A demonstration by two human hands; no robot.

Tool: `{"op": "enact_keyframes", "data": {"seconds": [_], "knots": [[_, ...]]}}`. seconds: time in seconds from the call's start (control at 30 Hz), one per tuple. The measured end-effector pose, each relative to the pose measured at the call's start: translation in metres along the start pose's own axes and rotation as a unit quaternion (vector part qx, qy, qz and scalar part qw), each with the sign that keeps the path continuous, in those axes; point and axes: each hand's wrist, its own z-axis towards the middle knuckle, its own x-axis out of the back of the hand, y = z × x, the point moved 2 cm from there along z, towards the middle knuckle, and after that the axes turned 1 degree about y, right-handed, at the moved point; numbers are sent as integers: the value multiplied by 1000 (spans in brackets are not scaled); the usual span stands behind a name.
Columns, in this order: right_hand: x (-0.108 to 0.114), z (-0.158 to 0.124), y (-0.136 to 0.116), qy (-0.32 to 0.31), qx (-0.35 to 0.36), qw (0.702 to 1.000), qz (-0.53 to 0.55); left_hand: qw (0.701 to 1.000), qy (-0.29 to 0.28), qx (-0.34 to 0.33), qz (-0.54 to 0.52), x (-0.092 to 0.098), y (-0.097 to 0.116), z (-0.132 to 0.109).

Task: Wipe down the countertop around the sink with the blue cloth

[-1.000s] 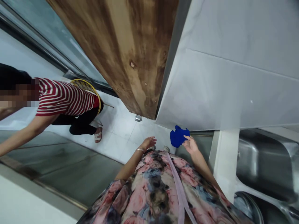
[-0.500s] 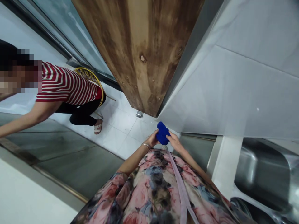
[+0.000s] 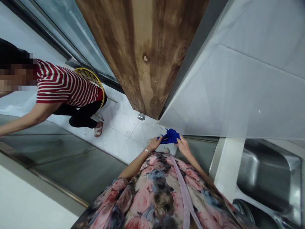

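A bright blue cloth is stretched between my two hands, in front of my floral apron. My left hand, with a silver bracelet at the wrist, pinches the cloth's left end. At the opposite end, my right hand grips the cloth between thumb and fingers. The upper edge of the cloth is bunched and uneven, so its full shape cannot be made out.
A person in a red striped shirt sits at the left on a yellow-rimmed chair. A wooden panel stands ahead. To the right is a steel sink; a pale counter runs along the lower left.
The blue cloth has gone from a compact, folded shape to being spread sideways. My hands have moved farther apart, each still holding it.
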Motion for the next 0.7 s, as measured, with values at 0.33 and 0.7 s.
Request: {"op": "enact_keyframes", "data": {"seconds": [0.33, 0.7], "knots": [[2, -19, -36, 79, 8, 973, 218, 979, -40, -167, 110, 13, 59, -43], [30, -33, -57, 238, 151, 946, 158, 933, -90, -298, 179, 0, 63, -54]]}}
